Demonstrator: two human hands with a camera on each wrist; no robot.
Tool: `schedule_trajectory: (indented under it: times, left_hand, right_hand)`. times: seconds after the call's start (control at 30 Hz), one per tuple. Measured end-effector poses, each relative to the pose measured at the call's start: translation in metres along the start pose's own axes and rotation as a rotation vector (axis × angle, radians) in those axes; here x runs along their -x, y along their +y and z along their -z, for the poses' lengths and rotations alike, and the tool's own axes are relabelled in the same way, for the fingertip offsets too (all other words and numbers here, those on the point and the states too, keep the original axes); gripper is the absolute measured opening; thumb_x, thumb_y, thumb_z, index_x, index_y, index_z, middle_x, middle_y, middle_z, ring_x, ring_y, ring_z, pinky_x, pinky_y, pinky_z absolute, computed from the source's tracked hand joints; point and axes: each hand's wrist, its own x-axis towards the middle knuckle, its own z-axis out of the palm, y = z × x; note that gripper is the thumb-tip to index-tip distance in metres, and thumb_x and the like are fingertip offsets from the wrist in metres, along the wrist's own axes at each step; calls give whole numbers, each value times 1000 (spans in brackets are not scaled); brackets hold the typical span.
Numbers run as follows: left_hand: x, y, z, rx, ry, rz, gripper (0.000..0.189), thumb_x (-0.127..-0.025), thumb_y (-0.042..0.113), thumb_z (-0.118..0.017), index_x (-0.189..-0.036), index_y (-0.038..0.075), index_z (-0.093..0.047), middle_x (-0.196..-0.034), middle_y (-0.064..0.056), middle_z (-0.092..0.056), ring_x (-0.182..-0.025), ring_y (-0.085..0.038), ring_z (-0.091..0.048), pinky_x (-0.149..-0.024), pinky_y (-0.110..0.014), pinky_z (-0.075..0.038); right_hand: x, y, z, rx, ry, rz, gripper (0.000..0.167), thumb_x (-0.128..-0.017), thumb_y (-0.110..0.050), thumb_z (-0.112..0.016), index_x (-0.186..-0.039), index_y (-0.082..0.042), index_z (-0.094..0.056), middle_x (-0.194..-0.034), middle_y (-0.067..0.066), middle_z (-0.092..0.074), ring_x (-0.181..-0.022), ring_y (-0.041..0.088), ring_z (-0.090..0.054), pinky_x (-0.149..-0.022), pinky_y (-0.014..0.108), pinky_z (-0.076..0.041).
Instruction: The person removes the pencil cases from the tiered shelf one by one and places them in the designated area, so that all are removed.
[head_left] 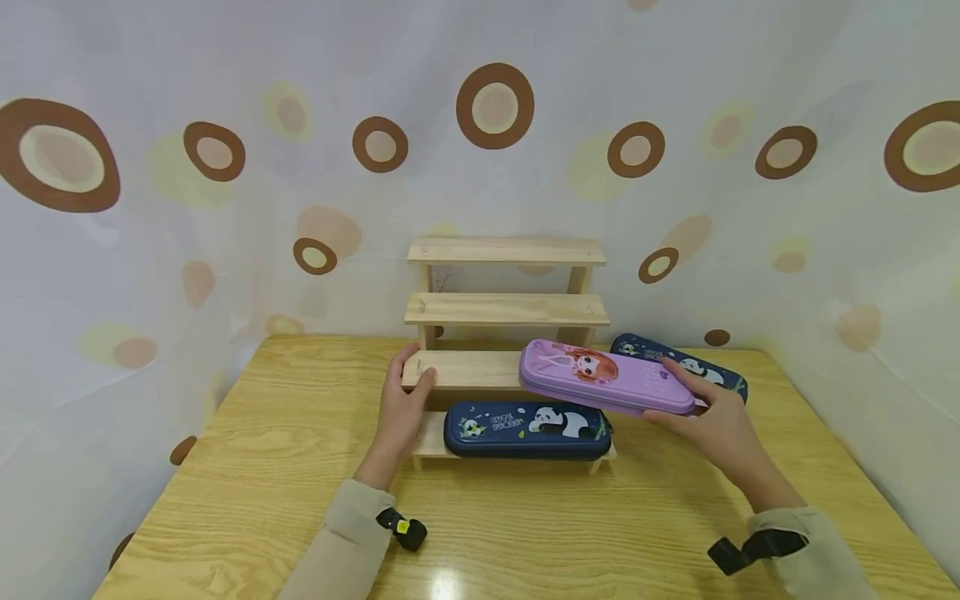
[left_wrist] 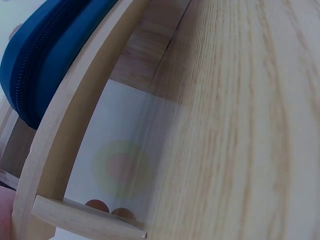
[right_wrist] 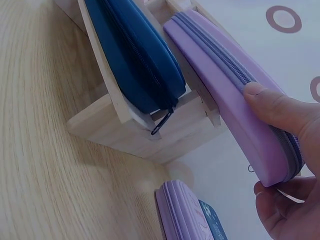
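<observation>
My right hand point(head_left: 716, 421) holds a purple pencil case point(head_left: 607, 375) by its right end, thumb along the zipper side. A girl's face is printed on its lid. The case hangs over the right part of the second step of a wooden tiered shelf point(head_left: 506, 308); contact with that step is unclear. My left hand point(head_left: 405, 408) grips the left end of the same step, thumb on top. On the lowest step lies a dark blue panda pencil case point(head_left: 528, 430), its zipper pull point(right_wrist: 164, 121) at the right end.
Another dark blue panda case point(head_left: 682, 367) lies on the table point(head_left: 300, 467) right of the shelf. Beside it, in the right wrist view, is a second purple case point(right_wrist: 182, 212), mostly hidden from the head view. A patterned white curtain point(head_left: 480, 183) stands close behind the shelf.
</observation>
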Motion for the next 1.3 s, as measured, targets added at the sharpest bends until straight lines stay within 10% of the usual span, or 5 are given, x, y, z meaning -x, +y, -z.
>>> schedule_trajectory:
  times: [1.1, 1.3]
  left_hand:
    - [0, 2, 1, 12, 5, 6, 50, -100, 19, -59, -147, 19, -41, -154, -3, -31, -140, -20, -28, -113, -43, -28]
    - [0, 0, 1, 10, 5, -3, 52, -99, 18, -59, -147, 17, -40, -154, -4, -31, -140, -21, -27, -114, -43, -26]
  right_hand:
    - [46, 45, 36, 19, 89, -151, 82, -87, -42, -75, -154, -34, -28, -154, 29, -27, -118, 39, -41, -70, 5, -43]
    - [55, 57, 44, 11, 101, -194, 83, -87, -41, -75, -154, -37, -27, -156, 26, -25, -113, 10, -43, -70, 5, -43]
